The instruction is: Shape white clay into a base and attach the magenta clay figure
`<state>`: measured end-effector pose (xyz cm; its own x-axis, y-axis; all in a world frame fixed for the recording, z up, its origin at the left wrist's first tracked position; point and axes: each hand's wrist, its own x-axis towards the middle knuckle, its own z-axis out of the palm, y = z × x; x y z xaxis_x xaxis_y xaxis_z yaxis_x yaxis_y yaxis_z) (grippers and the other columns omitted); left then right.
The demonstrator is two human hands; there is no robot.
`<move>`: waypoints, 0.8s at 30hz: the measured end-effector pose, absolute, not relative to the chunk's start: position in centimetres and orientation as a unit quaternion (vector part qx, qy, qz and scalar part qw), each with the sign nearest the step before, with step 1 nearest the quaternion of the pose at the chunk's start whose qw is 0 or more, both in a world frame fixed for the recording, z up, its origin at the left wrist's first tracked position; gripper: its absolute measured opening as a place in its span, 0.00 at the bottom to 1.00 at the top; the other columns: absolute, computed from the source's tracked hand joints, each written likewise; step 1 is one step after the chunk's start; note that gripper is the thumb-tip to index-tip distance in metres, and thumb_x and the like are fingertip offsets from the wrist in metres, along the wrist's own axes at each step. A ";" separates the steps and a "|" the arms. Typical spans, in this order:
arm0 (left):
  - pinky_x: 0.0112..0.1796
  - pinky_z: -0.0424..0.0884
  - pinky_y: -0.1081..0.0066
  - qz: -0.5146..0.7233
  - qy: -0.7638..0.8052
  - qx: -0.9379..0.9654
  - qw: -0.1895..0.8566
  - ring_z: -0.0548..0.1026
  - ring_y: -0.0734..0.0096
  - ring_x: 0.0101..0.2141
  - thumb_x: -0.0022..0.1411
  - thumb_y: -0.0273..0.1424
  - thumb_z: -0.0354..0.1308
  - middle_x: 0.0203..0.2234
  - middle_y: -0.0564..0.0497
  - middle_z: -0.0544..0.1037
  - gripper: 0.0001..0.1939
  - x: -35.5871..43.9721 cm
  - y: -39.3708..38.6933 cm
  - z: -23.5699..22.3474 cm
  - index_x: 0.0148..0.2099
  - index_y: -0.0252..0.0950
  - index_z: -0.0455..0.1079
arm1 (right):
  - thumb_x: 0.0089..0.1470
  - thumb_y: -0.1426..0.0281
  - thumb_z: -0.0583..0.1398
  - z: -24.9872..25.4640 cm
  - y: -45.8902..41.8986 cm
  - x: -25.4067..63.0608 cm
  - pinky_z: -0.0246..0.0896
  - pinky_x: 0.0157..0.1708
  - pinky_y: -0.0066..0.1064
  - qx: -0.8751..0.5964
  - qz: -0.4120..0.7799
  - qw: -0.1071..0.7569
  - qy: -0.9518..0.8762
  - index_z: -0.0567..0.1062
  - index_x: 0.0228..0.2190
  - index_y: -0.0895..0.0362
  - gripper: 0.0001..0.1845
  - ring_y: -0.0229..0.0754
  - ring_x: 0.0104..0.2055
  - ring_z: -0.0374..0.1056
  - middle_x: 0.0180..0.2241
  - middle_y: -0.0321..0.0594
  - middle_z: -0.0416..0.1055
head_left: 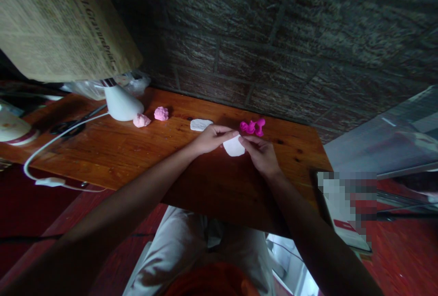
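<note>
White piece: we have the thin, pale, roundish piece (234, 146) up between our two hands, over the middle of the wooden table (112, 150); we cannot tell whether its lower edge touches the wood.
Left hand: our left hand (212, 139) comes in from the left and pinches the upper left of the piece between thumb and fingers.
Right hand: our right hand (262, 152) comes in from the right, thumb and forefinger closed on the upper right edge.
Nearer hand: neither, as both touch the piece and their fingertips almost meet along its top.
Long axis: we see no clear one, the outline being rounded all about; the bulk of the piece hangs below our fingertips, toward us.
Key relation: we judge that all turns on the narrow gap between our two pinches at the far edge, with the near edge free.
White slab: the second flat white slab (201, 125) lies on the wood just beyond our left hand, longer from left to right.
Magenta shapes: the magenta shapes (253, 127) lie just beyond our right hand; we cannot tell whether our fingers brush them.
Pink lumps: two pink lumps, one pale (141, 120) and one brighter (161, 113), sit well apart from our hands, off to the left by the lamp (123, 102).
</note>
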<state>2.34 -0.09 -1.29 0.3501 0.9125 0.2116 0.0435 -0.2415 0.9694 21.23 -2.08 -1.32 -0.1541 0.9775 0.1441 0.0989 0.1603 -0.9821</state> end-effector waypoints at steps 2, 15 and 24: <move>0.28 0.66 0.75 0.448 0.373 0.639 0.502 0.72 0.75 0.26 0.56 0.45 0.64 0.28 0.50 0.80 0.19 2.2 0.0 -1.2 0.37 0.31 0.79 | 0.46 0.54 0.68 -1.3 -2.0 21.2 0.71 0.41 0.39 -0.460 0.459 0.487 -0.584 0.84 0.33 0.52 0.17 0.44 0.35 0.76 0.33 0.38 0.81; 0.24 0.59 0.76 0.455 0.370 0.648 0.486 0.66 0.79 0.21 0.56 0.42 0.65 0.20 0.55 0.73 0.16 2.2 0.1 -1.5 0.32 0.32 0.77 | 0.45 0.51 0.68 -1.6 -2.1 20.7 0.71 0.39 0.39 -0.450 0.466 0.515 -0.562 0.82 0.34 0.54 0.21 0.43 0.34 0.75 0.33 0.39 0.81; 0.28 0.66 0.75 0.504 0.372 0.596 0.503 0.71 0.76 0.27 0.54 0.43 0.68 0.31 0.49 0.81 0.19 2.3 0.0 -1.1 0.40 0.32 0.79 | 0.48 0.51 0.66 -1.4 -2.1 20.6 0.71 0.43 0.41 -0.462 0.439 0.522 -0.567 0.82 0.38 0.53 0.22 0.46 0.39 0.75 0.38 0.40 0.81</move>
<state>2.34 -0.02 -1.14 0.2162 0.9497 0.2266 -0.0629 -0.2180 0.9739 20.62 -2.11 -1.42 -0.0283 0.9823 0.1854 0.0656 0.1869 -0.9802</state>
